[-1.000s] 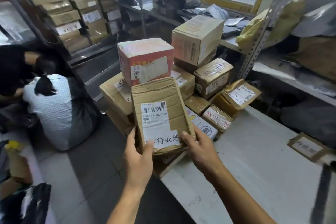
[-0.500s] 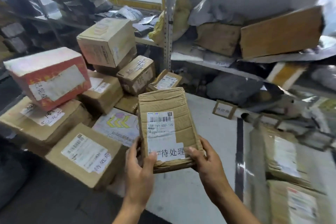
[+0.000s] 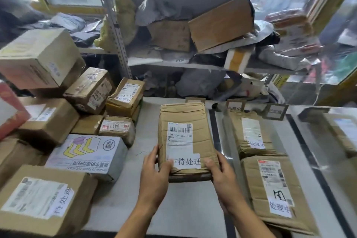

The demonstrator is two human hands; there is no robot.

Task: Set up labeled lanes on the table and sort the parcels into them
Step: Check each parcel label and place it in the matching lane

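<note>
I hold a flat brown cardboard parcel (image 3: 185, 137) with a white shipping label and a handwritten white tag over the grey table (image 3: 185, 208). My left hand (image 3: 156, 172) grips its near left corner, thumb on top. My right hand (image 3: 222, 177) grips its near right corner. The parcel sits in the lane left of a black tape line (image 3: 214, 133). Two flat parcels (image 3: 251, 135) (image 3: 274, 193) lie in the lane to the right. Small cardboard lane signs (image 3: 234, 105) (image 3: 276, 111) stand at the table's far edge.
A heap of cardboard boxes (image 3: 48, 121) fills the table's left side, with a white printed box (image 3: 87, 150) and a labelled box (image 3: 42, 199) nearest. A second tape line (image 3: 313, 162) bounds another lane with a parcel (image 3: 343, 131). Metal shelves (image 3: 193, 63) hold bags and boxes behind.
I turned right from the box heap to the lanes. The parcel in both hands came down from chest height towards the table, into the lane left of the tape line.
</note>
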